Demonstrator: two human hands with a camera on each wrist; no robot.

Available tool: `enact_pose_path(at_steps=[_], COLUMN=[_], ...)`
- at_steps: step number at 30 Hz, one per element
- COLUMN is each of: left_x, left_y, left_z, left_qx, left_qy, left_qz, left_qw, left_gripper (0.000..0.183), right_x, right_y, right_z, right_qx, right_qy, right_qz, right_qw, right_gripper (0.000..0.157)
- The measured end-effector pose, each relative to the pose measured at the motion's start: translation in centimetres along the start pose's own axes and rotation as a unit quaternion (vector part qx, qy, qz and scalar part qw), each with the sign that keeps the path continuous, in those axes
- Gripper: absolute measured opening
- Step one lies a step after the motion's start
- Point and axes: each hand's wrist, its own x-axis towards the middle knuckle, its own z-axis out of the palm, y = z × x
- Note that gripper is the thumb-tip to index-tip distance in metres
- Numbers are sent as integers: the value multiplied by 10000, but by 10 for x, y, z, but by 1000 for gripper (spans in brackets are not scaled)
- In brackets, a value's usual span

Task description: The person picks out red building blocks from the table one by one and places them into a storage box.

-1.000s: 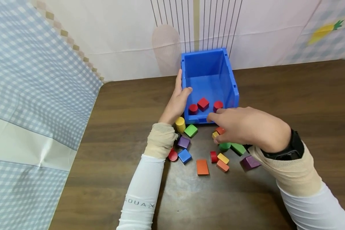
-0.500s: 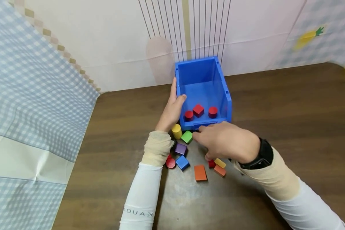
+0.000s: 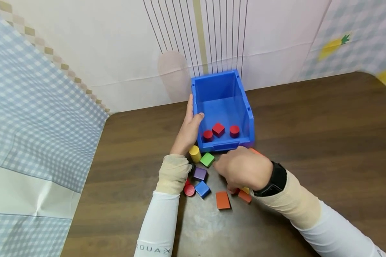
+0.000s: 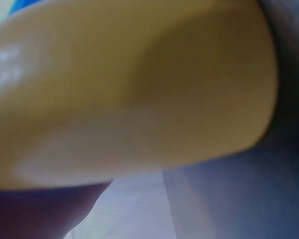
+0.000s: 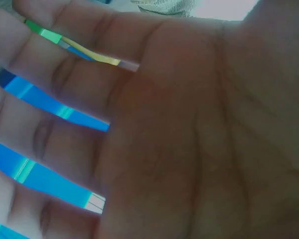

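Centrally, a person's left hand (image 3: 186, 134) grips the left wall of a blue plastic bin (image 3: 215, 87); just in front, the right hand (image 3: 245, 168), fingers spread, reaches down beside a bright-green rectangular block (image 3: 207, 159).

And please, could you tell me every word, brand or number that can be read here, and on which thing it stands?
"AQUA X": on the left sleeve; the first letters curve away, so this reading is uncertain.
Right sleeve: dark mark at the picture's edge, too cut off to read.
Blue bin, blocks: nothing readable.
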Motion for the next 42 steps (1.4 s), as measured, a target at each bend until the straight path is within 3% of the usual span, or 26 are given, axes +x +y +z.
enact_pose_path(at_steps=[9,19,25,37,42], left_x=[-2,-2,-1,2,4], left_y=[-3,-3,-3,-4,-3], left_z=[-1,-2,-2,0,0], left_qx=[121,126,92,125,233], left_qy=[-30,73,51,17,94], left_qz=[-5,-35,9,37,18], left_qw=[9999,9999,9999,9999,9997], left_gripper=[78,75,74,74,74], right_x=[0,3,9,9,3], right_y=[1,-3,-7,-8,-5], right_z=[12,20,22,23,19], right_qx=[-48,-401,-615,-569,-470], right_qy=[-130,303,362,444,478], right_qz=[-12,-148,-150,-135,-176], right_qw=[9999,9986,9973,9973,9976], right_gripper=[28,23,15,11,17])
